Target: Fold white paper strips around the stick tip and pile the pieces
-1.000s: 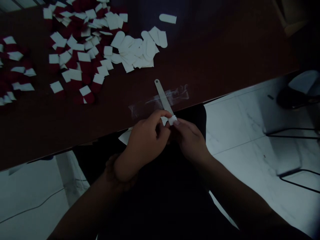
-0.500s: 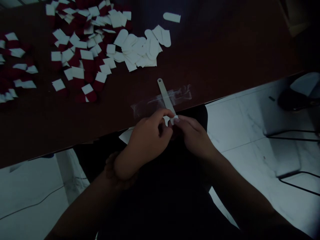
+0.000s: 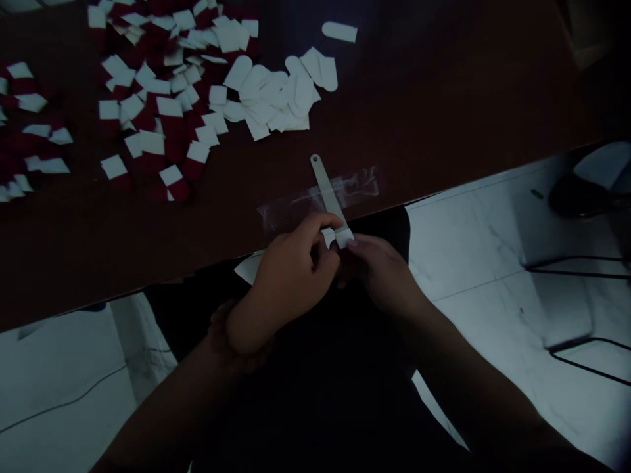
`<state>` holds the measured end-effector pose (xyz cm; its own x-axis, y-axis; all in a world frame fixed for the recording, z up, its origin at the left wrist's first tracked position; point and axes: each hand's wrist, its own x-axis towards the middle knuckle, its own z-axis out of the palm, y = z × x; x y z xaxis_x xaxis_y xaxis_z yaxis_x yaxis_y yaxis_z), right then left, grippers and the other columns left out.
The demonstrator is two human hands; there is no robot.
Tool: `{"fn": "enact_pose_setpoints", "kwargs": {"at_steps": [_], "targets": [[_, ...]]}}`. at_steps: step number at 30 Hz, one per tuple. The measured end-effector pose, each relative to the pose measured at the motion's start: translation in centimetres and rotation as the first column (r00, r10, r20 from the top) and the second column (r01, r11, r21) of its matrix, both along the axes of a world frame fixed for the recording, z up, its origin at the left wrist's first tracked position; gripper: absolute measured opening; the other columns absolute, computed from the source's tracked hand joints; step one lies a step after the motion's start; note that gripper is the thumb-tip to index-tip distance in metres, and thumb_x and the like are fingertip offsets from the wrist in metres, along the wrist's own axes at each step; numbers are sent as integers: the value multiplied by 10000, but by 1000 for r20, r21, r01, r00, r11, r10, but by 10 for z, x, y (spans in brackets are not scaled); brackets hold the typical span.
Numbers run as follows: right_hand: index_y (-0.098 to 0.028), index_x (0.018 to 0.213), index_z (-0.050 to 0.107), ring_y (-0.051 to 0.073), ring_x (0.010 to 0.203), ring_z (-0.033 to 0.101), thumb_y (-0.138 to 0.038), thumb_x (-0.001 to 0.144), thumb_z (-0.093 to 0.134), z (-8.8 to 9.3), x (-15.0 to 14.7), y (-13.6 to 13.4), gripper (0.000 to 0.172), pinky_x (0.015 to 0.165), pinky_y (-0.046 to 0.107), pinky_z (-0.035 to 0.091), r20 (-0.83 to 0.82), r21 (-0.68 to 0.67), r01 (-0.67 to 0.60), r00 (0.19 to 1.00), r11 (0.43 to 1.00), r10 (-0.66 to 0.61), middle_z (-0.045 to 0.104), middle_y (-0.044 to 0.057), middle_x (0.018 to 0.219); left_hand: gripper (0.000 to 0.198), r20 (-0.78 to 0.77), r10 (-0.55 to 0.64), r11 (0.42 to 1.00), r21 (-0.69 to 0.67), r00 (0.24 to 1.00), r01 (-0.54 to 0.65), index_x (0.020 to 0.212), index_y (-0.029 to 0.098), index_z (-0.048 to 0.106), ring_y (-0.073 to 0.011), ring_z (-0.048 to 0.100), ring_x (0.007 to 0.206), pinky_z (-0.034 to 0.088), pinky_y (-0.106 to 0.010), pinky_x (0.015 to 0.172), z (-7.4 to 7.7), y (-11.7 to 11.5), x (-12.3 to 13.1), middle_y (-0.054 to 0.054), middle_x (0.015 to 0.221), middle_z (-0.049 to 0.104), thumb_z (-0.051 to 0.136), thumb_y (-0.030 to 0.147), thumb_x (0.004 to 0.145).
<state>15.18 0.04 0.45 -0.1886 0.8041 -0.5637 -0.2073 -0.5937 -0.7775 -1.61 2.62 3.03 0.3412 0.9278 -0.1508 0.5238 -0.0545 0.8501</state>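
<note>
A narrow metal strip [image 3: 326,194] with a hole at its far end lies across the table edge, and its near end disappears into my fingers. My left hand [image 3: 293,272] curls over that end and looks closed on it. My right hand [image 3: 379,272] pinches a small white paper piece [image 3: 344,238] against the strip. A second white sheet [image 3: 249,268] pokes out below my left palm. Clear plastic film [image 3: 315,197] lies under the strip. Farther off are red-and-white paper pieces [image 3: 158,112] and rounded white pieces [image 3: 266,98].
The dark reddish-brown table [image 3: 444,98] ends in a straight edge just beyond my hands. Below it are my dark lap [image 3: 315,407] and a pale marbled tile floor [image 3: 468,249]. Thin black metal chair legs [image 3: 572,268] and a dark object [image 3: 576,196] stand at the right.
The white piece at the strip's end now lies flatter and wider against the metal, no longer a small bunched wad. Both hands sit slightly farther right in the view.
</note>
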Motion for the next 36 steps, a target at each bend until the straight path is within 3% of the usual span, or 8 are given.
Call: {"fn": "enact_pose_setpoints", "kwargs": {"at_steps": [7, 12, 16, 22, 25, 29, 33, 36], "targets": [[-207, 867, 730, 162, 663, 660, -344, 993, 557, -1, 1, -3, 254, 643, 278, 550, 20, 51, -10, 1000, 999, 9, 704, 15, 719, 237, 23, 40, 997, 61, 999, -41, 1131, 206, 655, -91, 544, 502, 411, -252, 538, -1, -5, 1, 52, 733, 701, 549, 144, 928], [-215, 866, 716, 153, 707, 665, -277, 987, 542, -1, 1, -2, 221, 660, 261, 544, 35, 94, -18, 999, 995, 15, 716, 8, 776, 109, 41, 106, 987, 117, 994, -110, 1001, 204, 651, -89, 579, 524, 419, -237, 547, -12, -16, -3, 55, 698, 684, 560, 165, 955], [-212, 889, 710, 170, 717, 691, -276, 985, 521, 0, 1, -1, 222, 645, 273, 540, 18, 76, -38, 999, 996, 37, 729, 22, 773, 127, 16, 130, 989, 74, 991, -131, 1022, 206, 687, -104, 603, 548, 425, -244, 544, -20, -20, -7, 42, 702, 702, 570, 205, 974], [-214, 837, 701, 169, 679, 680, -421, 1020, 538, 1, 2, -5, 321, 643, 279, 535, 87, 92, -45, 995, 995, 37, 707, 17, 697, 228, 122, 195, 980, 3, 973, -197, 1133, 227, 767, -138, 713, 740, 520, -249, 657, -21, -26, 0, -3, 931, 804, 596, 230, 982], [-212, 776, 660, 159, 656, 666, -439, 1030, 545, 2, 1, -8, 359, 645, 276, 529, 133, 97, -50, 990, 994, 37, 698, 12, 678, 241, 209, 252, 967, -90, 945, -238, 1134, 223, 796, -137, 684, 678, 529, -257, 643, -21, -30, 5, 2, 817, 781, 610, 254, 984], [-220, 735, 591, 170, 662, 678, -388, 1038, 518, 2, 0, -9, 355, 655, 288, 522, 101, 109, -64, 993, 992, 53, 694, 11, 662, 217, 368, 319, 926, -319, 873, -203, 1047, 214, 813, -119, 561, 530, 464, -246, 536, -23, -29, 7, 38, 572, 611, 622, 302, 993], [-214, 763, 640, 185, 677, 694, -418, 1030, 505, -2, 1, -9, 362, 666, 298, 522, 43, 95, -60, 997, 994, 56, 702, 22, 660, 340, 536, 371, 856, -514, 759, -56, 739, 197, 716, -109, 533, 514, 474, -251, 579, -30, -21, 11, 38, 524, 538, 618, 381, 1008], [-201, 824, 713, 199, 666, 699, -518, 1035, 447, -7, 3, -11, 464, 642, 310, 517, -41, 53, -18, 999, 998, 21, 711, 39, 662, 465, 612, 395, 799, -597, 685, 73, 661, 190, 631, -115, 550, 513, 482, -260, 604, -37, -17, 14, 26, 512, 532, 551, 447, 1041]]}}
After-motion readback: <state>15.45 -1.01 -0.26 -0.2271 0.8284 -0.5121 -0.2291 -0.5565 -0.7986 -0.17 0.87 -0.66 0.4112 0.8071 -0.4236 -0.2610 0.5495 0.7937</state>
